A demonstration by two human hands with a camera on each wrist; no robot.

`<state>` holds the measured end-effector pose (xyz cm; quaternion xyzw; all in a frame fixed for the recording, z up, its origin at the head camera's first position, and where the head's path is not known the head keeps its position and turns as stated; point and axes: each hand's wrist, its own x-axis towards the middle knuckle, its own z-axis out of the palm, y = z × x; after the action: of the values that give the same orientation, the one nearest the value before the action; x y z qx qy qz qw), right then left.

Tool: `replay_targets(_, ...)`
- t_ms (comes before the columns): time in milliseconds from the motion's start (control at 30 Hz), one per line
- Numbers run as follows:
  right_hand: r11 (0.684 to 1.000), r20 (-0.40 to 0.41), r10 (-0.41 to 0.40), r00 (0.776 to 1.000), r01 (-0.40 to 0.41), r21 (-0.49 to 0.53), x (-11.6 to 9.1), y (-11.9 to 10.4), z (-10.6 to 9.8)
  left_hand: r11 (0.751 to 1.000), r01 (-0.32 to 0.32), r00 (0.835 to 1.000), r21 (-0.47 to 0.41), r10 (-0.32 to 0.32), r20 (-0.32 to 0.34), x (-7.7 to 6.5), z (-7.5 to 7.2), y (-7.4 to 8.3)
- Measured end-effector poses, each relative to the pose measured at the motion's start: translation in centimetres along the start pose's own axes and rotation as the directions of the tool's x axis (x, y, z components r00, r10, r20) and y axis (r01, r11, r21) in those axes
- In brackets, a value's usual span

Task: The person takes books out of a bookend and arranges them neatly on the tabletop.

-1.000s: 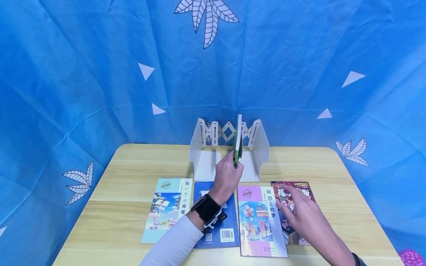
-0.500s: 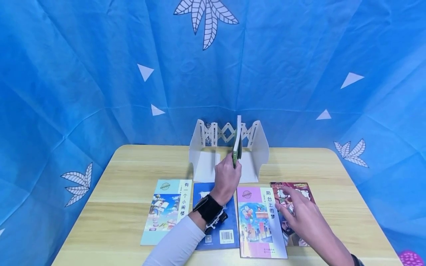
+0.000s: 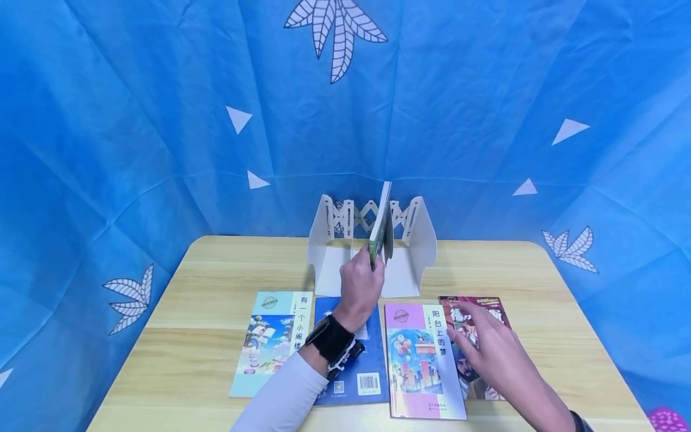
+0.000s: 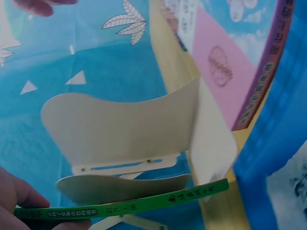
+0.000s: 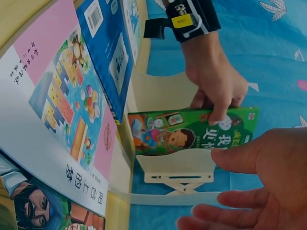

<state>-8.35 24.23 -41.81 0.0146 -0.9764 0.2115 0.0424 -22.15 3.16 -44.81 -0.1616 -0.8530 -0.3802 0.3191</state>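
Observation:
My left hand pinches a thin green book by its near edge and holds it on end inside a white expandable book rack. In the left wrist view the green spine lies beside one of the rack's inner dividers. The book's illustrated cover shows in the right wrist view. My right hand hovers with relaxed, spread fingers over a dark red book and near a pink-and-white book, holding nothing.
A blue book lies back cover up, partly under the left forearm. Left of it is a pale green book. The wooden table ends at a blue patterned curtain behind the rack.
My left hand has shifted slightly left. The green book has gone with it, its near edge swinging left so the book now stands at a slant. The right hand stays in place.

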Motion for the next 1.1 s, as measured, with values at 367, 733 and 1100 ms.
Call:
replay_targets(367,1.000,-0.005,0.006,1.000,-0.005,0.021,0.0,-0.2,-0.3,0.998,-0.007,1.000,-0.057,0.005,-0.030,0.2,-3.3,0.2)
replay_targets(733,0.995,-0.008,0.029,1.000,-0.028,0.092,0.7,0.0,-0.9,0.998,-0.059,0.997,-0.019,0.058,-0.053,-0.5,-6.6,0.8)
replay_targets(1100,0.989,-0.050,-0.009,0.999,0.016,0.146,2.3,0.0,-1.5,0.997,-0.077,0.994,-0.003,0.077,-0.075,-1.2,-9.5,1.1)
